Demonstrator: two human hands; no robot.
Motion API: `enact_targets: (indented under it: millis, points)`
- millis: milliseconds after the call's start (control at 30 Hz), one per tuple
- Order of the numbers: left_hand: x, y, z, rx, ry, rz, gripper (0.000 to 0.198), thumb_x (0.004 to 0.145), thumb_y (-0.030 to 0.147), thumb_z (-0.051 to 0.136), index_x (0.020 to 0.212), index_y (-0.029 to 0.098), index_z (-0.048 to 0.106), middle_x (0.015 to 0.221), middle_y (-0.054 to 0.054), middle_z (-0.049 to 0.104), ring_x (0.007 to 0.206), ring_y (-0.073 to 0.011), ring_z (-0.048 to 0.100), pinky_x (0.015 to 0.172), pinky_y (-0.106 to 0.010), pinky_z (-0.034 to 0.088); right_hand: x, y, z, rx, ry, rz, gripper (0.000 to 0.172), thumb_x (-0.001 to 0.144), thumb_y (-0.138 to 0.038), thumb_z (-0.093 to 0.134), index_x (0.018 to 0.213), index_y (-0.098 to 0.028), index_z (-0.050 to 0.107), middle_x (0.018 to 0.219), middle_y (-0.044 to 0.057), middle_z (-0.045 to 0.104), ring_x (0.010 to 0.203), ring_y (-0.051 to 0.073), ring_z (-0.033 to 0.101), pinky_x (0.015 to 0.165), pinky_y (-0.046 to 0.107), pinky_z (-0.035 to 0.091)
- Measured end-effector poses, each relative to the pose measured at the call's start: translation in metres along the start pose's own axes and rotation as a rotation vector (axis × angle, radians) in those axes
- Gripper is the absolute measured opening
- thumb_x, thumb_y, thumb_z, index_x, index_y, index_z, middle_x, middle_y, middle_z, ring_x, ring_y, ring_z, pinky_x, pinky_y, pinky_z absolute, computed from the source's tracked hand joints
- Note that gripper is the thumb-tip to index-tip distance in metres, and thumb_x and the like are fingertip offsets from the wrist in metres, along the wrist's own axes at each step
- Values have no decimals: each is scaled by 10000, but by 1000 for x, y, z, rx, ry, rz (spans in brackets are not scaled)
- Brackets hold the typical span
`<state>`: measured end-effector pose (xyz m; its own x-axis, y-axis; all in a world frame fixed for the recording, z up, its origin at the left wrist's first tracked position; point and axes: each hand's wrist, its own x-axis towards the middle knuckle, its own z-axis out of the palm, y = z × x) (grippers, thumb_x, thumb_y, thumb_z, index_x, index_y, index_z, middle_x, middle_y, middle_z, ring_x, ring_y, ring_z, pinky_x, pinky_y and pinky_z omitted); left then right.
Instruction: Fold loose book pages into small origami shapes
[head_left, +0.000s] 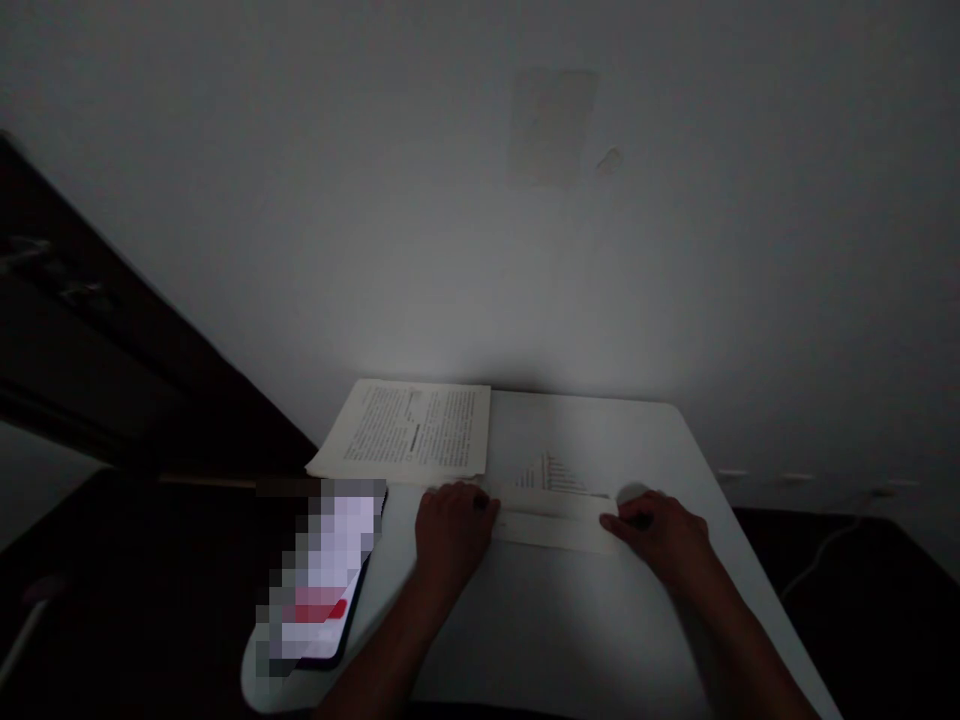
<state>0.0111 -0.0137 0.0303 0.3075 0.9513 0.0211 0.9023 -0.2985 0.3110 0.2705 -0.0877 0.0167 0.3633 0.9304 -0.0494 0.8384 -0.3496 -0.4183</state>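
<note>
A pale folded paper (556, 530) lies low on the white table, stretched between my two hands. A crease or edge runs across it from side to side. My left hand (454, 525) is closed, with thumb and fingers pinching its left end. At the opposite end, my right hand (666, 532) pinches the right edge, thumb towards the middle. Just behind the paper shows a small patch of fine dark print (553, 474), roughly triangular. Whether that print is on the paper or on the tabletop I cannot tell. The light is dim.
A stack of printed pages (412, 425) lies at the table's back left. Left of my arm is a lit phone (330, 570), partly pixelated. The white table (585, 630) meets a grey wall (360, 220). A pale cable (821, 555) hangs at the right.
</note>
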Motion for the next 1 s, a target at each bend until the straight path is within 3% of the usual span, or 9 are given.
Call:
enact_targets:
  millis: [200,467,600,700,800,900,1000]
  points:
    - [0,0,0,-9,16,15,263,841,370,468,783,191,651,810,-40,662,823,-212,582,789,-364,381,2,2,-7,-6,-83,50,271,707,-491,564,693,-250,686,831,26,685,827,236,623,728,361,408]
    - [-1,-6,-2,-71,-31,6,196,828,265,479,793,185,655,831,-32,667,834,-193,590,786,-333,377,3,8,-3,41,-67,67,260,676,-484,582,756,-253,671,802,16,693,785,229,633,679,336,439]
    - [0,-9,-4,-95,-51,5,184,821,289,502,816,197,661,853,-23,671,852,-190,589,805,-324,375,2,11,2,96,-29,13,314,695,-436,569,947,-265,648,973,27,675,885,227,616,793,361,432]
    - [0,-9,-4,-104,-52,-2,170,813,282,510,816,198,659,848,-19,668,846,-190,586,811,-326,373,2,10,4,165,-26,-54,299,706,-393,559,962,-261,638,1062,31,640,942,224,596,840,362,416]
    - [-1,-10,-1,-125,-4,17,150,804,254,507,798,198,647,814,-14,656,815,-183,577,816,-331,369,1,4,3,206,-4,-57,249,684,-391,577,869,-235,635,957,38,651,899,235,597,804,359,426]
    - [-3,-12,5,-143,83,81,127,797,224,504,781,192,626,769,-16,632,776,-176,559,808,-327,372,0,-4,3,307,-24,-27,201,694,-397,570,762,-209,586,732,15,631,704,202,595,682,319,446]
    - [-5,-11,12,-135,161,157,139,814,207,476,785,180,609,770,-37,604,781,-180,541,793,-324,384,-2,-9,3,463,-27,-28,197,700,-393,573,684,-202,526,631,-7,570,599,164,547,601,282,432]
